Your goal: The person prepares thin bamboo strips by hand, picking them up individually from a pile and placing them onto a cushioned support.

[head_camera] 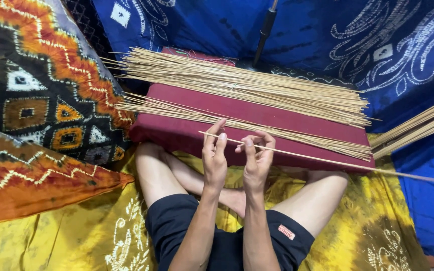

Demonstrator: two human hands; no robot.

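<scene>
The left hand and right hand each pinch one thin bamboo stick, with the stick bundle on the maroon cushion at 12 o'clock.

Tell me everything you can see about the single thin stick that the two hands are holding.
The stick is one long, very thin, pale tan sliver that looks like bamboo or wood. It lies nearly level, sloping slightly down to the right and running out of the picture there. Its left end juts just past the left hand, whose fingertips touch it; the right hand pinches it beside. It crosses in front of the maroon cushion, below the bundles of similar sticks.
</scene>
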